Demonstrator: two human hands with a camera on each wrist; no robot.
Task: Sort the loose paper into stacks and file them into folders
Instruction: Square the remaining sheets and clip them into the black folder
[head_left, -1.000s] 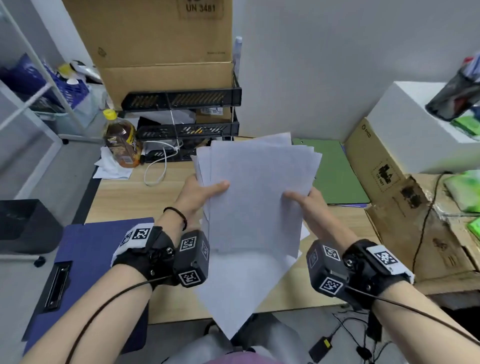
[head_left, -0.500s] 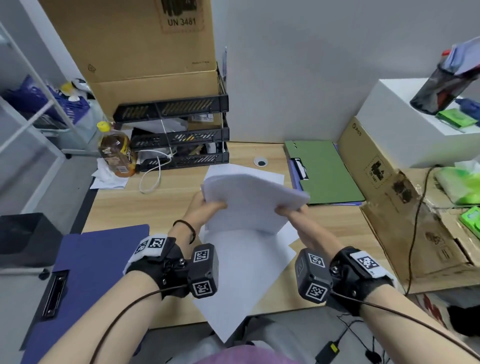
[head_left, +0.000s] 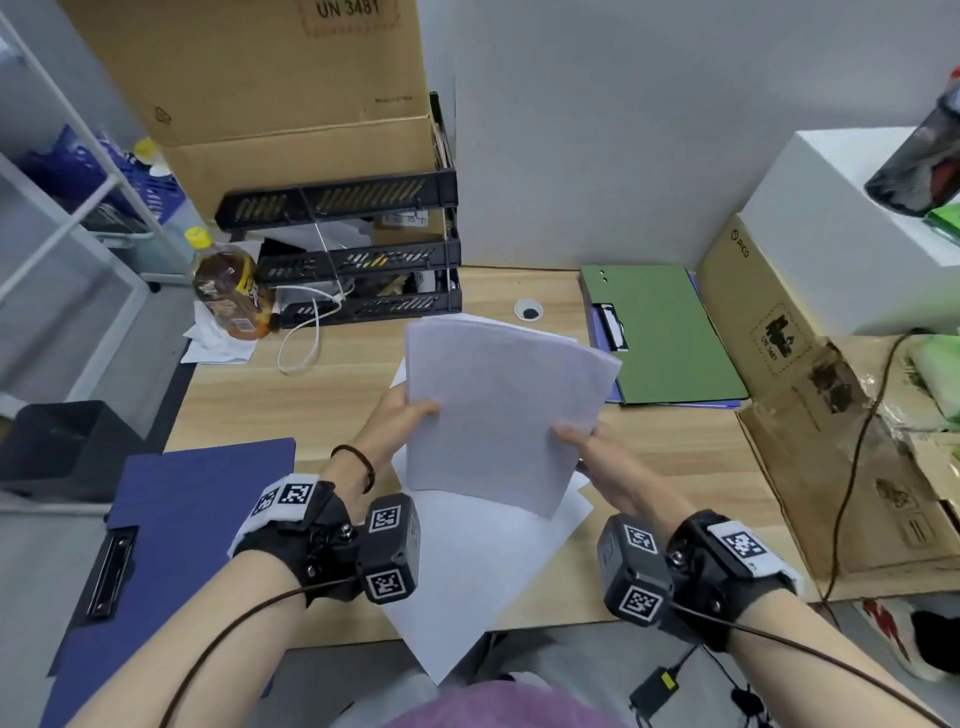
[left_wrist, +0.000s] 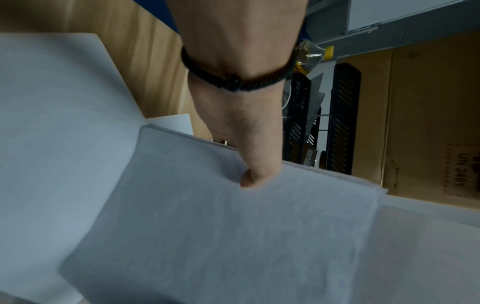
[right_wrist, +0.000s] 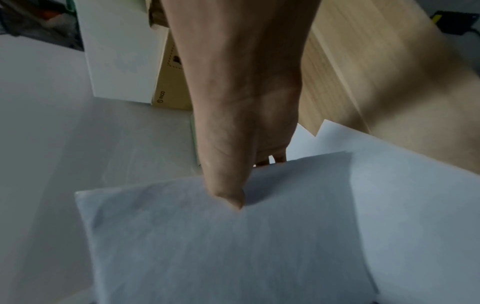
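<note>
A stack of white paper (head_left: 498, 410) is held above the desk, tilted, between both hands. My left hand (head_left: 402, 423) pinches its left edge, thumb on top; the left wrist view shows the thumb on the paper stack (left_wrist: 233, 236). My right hand (head_left: 589, 447) pinches the right edge, thumb on top, as seen on the paper stack (right_wrist: 221, 246) in the right wrist view. More loose sheets (head_left: 467, 587) lie on the desk beneath, overhanging the front edge. A blue folder (head_left: 171, 551) lies open at the left. A green folder (head_left: 670, 332) lies at the back right.
A black three-tier letter tray (head_left: 353, 260) stands at the back under a cardboard box (head_left: 270, 78). A tea bottle (head_left: 231, 291) and a white cable (head_left: 306, 332) sit beside it. Cardboard boxes (head_left: 810, 415) and a white box (head_left: 841, 218) crowd the right.
The sheets were fanned and upright, then dropped toward the desk; now they are squared into a neat stack and raised again, tilted. Both hands kept their grip.
</note>
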